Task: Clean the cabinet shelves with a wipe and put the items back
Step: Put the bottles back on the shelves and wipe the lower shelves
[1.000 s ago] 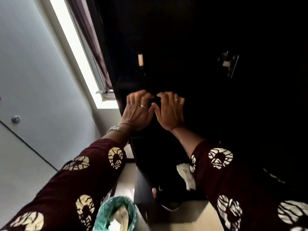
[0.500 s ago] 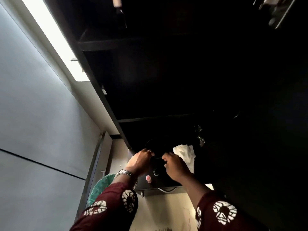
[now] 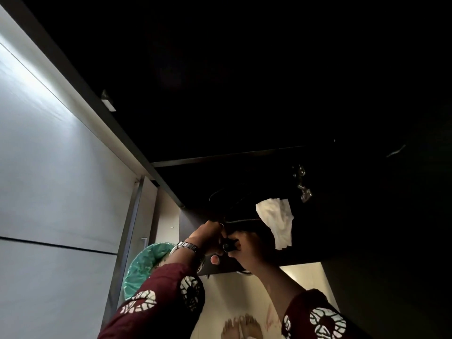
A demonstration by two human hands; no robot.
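Head view: left hand (image 3: 208, 237) and right hand (image 3: 249, 249) both curl round a small dark corded item (image 3: 227, 245) at the low shelf (image 3: 305, 250) edge. The wipe (image 3: 276, 223) lies on that shelf, just right of them. Seemingly mid-task; the upper cabinet is too dark to judge. No writing readable

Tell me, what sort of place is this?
Most likely a room in a home, during household cleaning. The signs are a tall dark cabinet with shelves, a white wipe on one shelf, and a bin lined with a green bag beside it.
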